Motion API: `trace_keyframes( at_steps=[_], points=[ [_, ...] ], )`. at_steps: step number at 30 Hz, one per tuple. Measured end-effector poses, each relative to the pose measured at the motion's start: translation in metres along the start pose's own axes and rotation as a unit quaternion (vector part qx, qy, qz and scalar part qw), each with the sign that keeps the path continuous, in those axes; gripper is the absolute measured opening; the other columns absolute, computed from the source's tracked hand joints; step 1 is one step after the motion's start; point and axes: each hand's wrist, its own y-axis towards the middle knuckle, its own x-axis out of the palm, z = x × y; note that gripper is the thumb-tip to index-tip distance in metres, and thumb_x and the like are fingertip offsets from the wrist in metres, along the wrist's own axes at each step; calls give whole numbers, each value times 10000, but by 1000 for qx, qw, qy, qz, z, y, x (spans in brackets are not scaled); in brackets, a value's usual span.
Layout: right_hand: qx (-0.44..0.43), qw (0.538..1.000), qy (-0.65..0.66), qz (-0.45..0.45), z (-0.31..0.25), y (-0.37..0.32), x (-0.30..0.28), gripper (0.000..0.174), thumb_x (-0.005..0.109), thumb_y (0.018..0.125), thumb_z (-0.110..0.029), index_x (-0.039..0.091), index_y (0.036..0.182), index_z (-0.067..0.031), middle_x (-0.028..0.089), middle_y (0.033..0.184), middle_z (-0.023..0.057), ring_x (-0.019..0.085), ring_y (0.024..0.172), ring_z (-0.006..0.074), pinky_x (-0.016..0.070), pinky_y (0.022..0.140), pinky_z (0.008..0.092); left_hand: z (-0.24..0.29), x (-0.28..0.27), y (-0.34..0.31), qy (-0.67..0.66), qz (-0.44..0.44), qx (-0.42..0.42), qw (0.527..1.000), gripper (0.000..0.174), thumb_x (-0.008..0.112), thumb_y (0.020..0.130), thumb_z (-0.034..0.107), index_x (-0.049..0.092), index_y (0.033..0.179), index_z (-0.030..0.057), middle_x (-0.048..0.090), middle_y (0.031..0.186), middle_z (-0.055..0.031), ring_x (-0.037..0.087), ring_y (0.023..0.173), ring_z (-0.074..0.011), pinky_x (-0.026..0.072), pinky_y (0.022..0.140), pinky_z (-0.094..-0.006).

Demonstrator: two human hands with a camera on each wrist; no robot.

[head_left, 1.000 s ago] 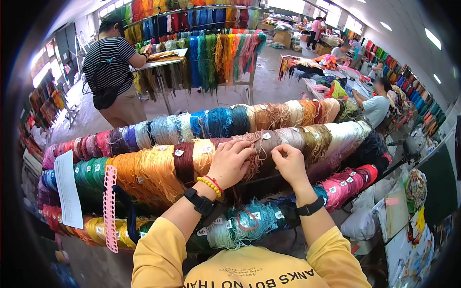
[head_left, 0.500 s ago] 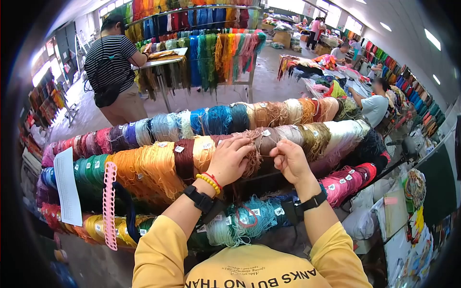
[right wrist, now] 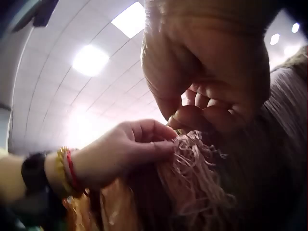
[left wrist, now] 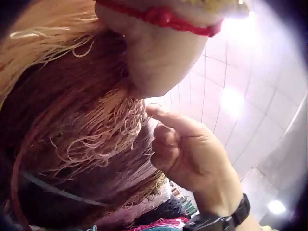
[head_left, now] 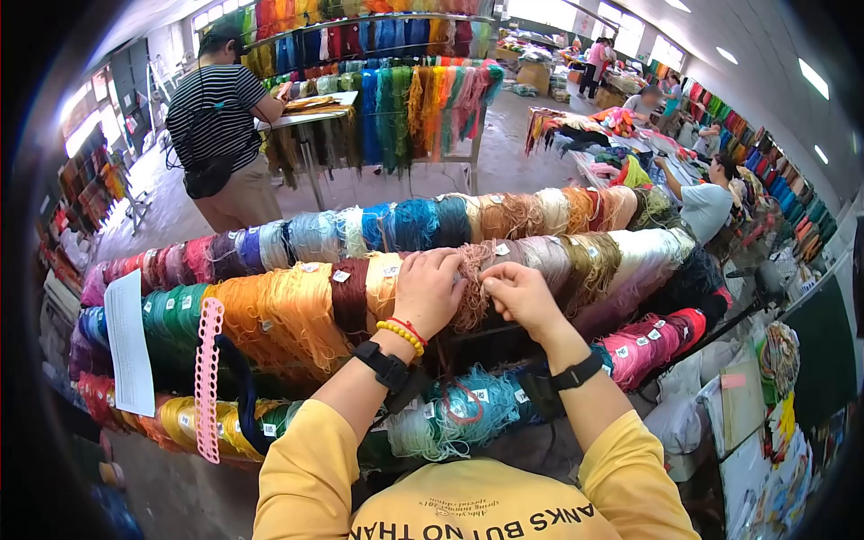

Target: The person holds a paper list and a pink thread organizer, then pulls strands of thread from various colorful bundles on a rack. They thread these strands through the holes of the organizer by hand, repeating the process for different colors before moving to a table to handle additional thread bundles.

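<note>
On the middle rail, a hank of dusty-pink thread (head_left: 470,286) hangs among other hanks, its loose loops curling out at the top. My left hand (head_left: 430,292) lies over the rail and pinches the top of this hank between thumb and fingers, as the right wrist view shows. Close to its right, my right hand (head_left: 526,304) has thumb and forefinger together on a fine strand, the other fingers curled in. In the left wrist view, the right fingertips (left wrist: 153,109) are just beside the pink loops (left wrist: 122,122). A maroon hank (head_left: 349,292) hangs left of my left hand.
Behind and in front run more thread-laden rails, such as the back row (head_left: 414,220) and the front row (head_left: 441,418). A paper sheet (head_left: 130,342) and a pink perforated strip (head_left: 209,378) hang at left. A person in stripes (head_left: 216,117) stands beyond, others sit right.
My right hand drew a little away from the left hand, then came back left, close beside it. The left hand stayed at the pink hank.
</note>
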Motion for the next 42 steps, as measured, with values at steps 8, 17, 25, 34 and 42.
trace_keyframes(
  at_steps=[8, 17, 25, 34, 42],
  points=[
    [-56, 892, -432, 120, 9, 11, 21, 268, 610, 755, -351, 636, 850, -102, 642, 745, 133, 625, 751, 335, 493, 691, 422, -8, 2, -4, -24, 5, 15, 1000, 247, 623, 715, 84, 529, 942, 56, 569, 1039, -111, 533, 986, -286, 399, 895, -388],
    [-4, 996, 73, 41, 13, 2, 1, 101, 605, 824, -121, 579, 856, -29, 541, 646, -16, 481, 523, 49, 387, 459, 170, -11, 1, -4, -47, 13, 28, 998, 227, 621, 720, 78, 539, 930, 51, 570, 1019, -110, 539, 969, -293, 402, 885, -387],
    [40, 974, 223, -29, 25, -10, -10, 84, 566, 845, -85, 581, 918, -47, 549, 697, -7, 501, 564, 56, 406, 499, 167, -11, 0, -3, -56, 14, 34, 998, 228, 622, 719, 71, 544, 932, 53, 571, 1019, -107, 543, 960, -293, 408, 874, -388],
    [16, 970, 233, -61, 23, -23, -9, 164, 535, 882, -83, 590, 1020, -13, 645, 880, 79, 606, 683, 101, 487, 606, 199, -9, 0, -3, -51, 10, 29, 998, 217, 620, 721, 68, 551, 926, 59, 573, 1031, -103, 541, 975, -293, 405, 879, -389],
    [19, 963, 265, -50, 18, -26, -8, 169, 536, 856, -49, 590, 1008, 3, 622, 805, 49, 584, 642, 93, 479, 588, 202, -9, 0, -4, -51, 8, 29, 998, 217, 623, 721, 72, 554, 927, 61, 574, 1040, -99, 540, 980, -294, 407, 880, -388]
  ],
)
